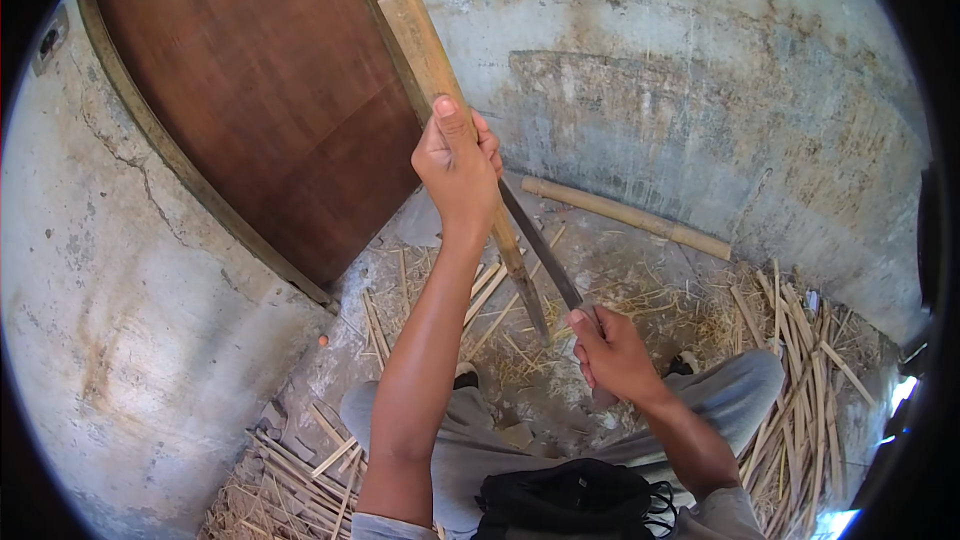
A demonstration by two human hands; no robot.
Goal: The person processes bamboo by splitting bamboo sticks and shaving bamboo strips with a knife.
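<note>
Splitting a bamboo slat with a long knife.
The left hand [457, 165] grips the upright bamboo slat [452, 125] before the brown door [260, 90]; the right hand [610, 352] clasps the knife [541, 246], blade against the slat. Judged next: steady downward pressure along the grain.

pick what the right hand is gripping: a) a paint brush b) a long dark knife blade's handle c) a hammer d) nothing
b: the right hand is closed round the handle of a long dark knife, whose blade runs up against the bamboo slat that the left hand holds upright.
</note>
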